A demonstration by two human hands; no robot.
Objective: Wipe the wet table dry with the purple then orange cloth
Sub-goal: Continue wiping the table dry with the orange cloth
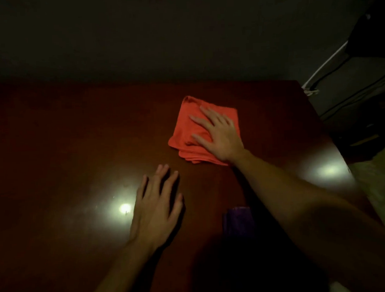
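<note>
Head view: our dark tabletop [76,140] carries the folded orange cloth [186,124]; our right hand [217,133] presses it flat-fingered, likely to wipe. Left hand [155,205] rests flat, grip released. Purple cloth [237,223] lies near us, seemingly finished with.

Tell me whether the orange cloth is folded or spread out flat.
Folded. The orange cloth shows several stacked layer edges along its near side, and the right hand presses flat on top of it on the table.
</note>
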